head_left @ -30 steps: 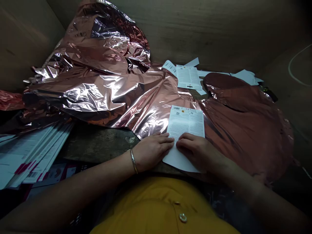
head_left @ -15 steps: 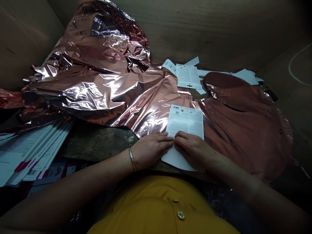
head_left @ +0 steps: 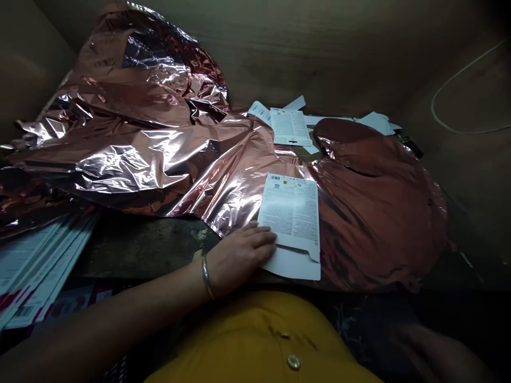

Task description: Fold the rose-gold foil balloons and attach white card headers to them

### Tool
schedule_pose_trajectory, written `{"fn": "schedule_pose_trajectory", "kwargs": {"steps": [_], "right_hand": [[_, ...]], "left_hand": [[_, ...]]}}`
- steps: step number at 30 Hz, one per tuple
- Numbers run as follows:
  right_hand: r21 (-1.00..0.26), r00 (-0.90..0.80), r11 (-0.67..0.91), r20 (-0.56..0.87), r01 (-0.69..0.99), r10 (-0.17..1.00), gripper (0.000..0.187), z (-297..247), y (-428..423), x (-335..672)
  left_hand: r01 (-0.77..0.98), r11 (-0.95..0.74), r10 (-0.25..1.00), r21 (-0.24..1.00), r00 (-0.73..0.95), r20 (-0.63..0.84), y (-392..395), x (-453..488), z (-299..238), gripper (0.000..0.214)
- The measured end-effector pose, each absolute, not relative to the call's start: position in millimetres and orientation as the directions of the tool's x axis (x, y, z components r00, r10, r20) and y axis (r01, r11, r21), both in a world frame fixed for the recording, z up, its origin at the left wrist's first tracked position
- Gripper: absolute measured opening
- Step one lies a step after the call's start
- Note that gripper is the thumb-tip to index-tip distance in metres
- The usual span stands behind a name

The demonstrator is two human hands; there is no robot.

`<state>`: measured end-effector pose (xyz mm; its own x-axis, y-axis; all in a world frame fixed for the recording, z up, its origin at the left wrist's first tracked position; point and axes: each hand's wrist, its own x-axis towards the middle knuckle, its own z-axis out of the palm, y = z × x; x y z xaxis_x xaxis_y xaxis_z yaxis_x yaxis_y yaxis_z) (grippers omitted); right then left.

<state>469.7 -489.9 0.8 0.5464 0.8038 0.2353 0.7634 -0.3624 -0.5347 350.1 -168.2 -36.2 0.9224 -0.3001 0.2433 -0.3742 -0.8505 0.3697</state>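
My left hand (head_left: 239, 252), with a thin metal bangle on its wrist, lies flat against the left edge of a white printed card (head_left: 289, 210). The card has a barcode at its top and a creased flap (head_left: 295, 264) along its lower end. It rests on a rose-gold foil balloon (head_left: 379, 213). My right hand (head_left: 419, 351) is low at the bottom right, dim and blurred, away from the card. Its fingers are hard to make out.
More crumpled rose-gold foil (head_left: 131, 154) spreads to the left. A second printed card (head_left: 289, 126) and white paper scraps lie at the back. A stack of printed cards (head_left: 35, 260) sits at the lower left, beside a worn dark tabletop (head_left: 139, 247). Brown board walls surround the area.
My right hand has left the card and dropped to the bottom right. The card's creased lower flap is now uncovered. Everything in view has shifted left as my head turned.
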Motion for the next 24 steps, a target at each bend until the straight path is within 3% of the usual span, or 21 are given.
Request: {"fn": "schedule_pose_trajectory", "kwargs": {"steps": [4, 7, 9, 16, 24], "right_hand": [[-0.448, 0.588, -0.427, 0.322, 0.785, 0.742, 0.018, -6.5, -461.4, 457.4], [-0.447, 0.48, -0.343, 0.239, 0.826, 0.844, 0.042, -18.4, -427.8, 459.7], [-0.482, 0.418, -0.29, 0.181, 0.827, 0.89, 0.047, -27.0, -412.0, 465.0], [-0.496, 0.401, -0.237, 0.254, 0.835, 0.88, 0.025, -36.2, -411.3, 470.6], [-0.416, 0.42, -0.271, 0.324, 0.868, 0.848, 0.019, -41.3, -406.7, 459.8]], "left_hand": [[-0.446, -0.81, -0.366, 0.382, 0.892, 0.264, -175.0, 352.7, -35.2, 0.022], [-0.442, -0.809, -0.375, 0.387, 0.896, 0.238, -174.1, 353.7, -33.6, 0.034], [-0.416, -0.825, -0.36, 0.381, 0.908, 0.212, -172.3, 353.1, -32.5, 0.037], [-0.347, -0.867, -0.304, 0.358, 0.937, 0.172, -177.6, 354.6, -28.7, 0.045], [-0.336, -0.917, -0.28, 0.214, 0.926, 0.254, -192.7, 355.6, -32.0, 0.022]]}}
